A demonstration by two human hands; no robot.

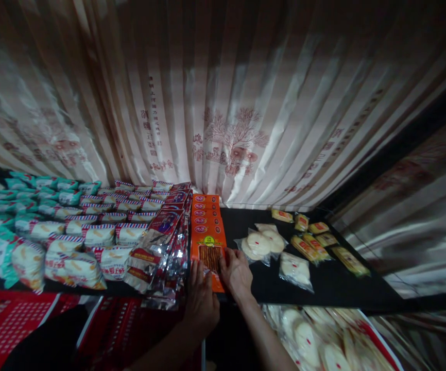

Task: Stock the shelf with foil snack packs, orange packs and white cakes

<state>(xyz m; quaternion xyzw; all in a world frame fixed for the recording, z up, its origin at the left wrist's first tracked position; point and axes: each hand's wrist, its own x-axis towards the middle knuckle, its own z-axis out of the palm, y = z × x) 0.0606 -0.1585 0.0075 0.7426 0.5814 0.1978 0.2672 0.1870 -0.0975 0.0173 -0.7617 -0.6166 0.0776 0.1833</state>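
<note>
Orange snack packets (207,226) lie overlapped in a column on the black tabletop, the nearest showing brown strips through a clear window. My left hand (203,301) rests on the lower left corner of that nearest packet, fingers straight and thumb apart. At its right edge, my right hand (237,273) grips the same packet with bent fingers; the fingertips' undersides are hidden. Left of the column, silver and maroon foil packets (161,232) are stacked in a leaning row. To the right are clear bags of round white cakes (256,245).
White striped snack bags (97,234) and teal bags (2,252) fill the table's left side. Small yellow packets (310,247) lie on the right. Red crates (10,324) stand below the front edge, with a box of bagged white cakes (308,340). A printed curtain (230,103) hangs behind.
</note>
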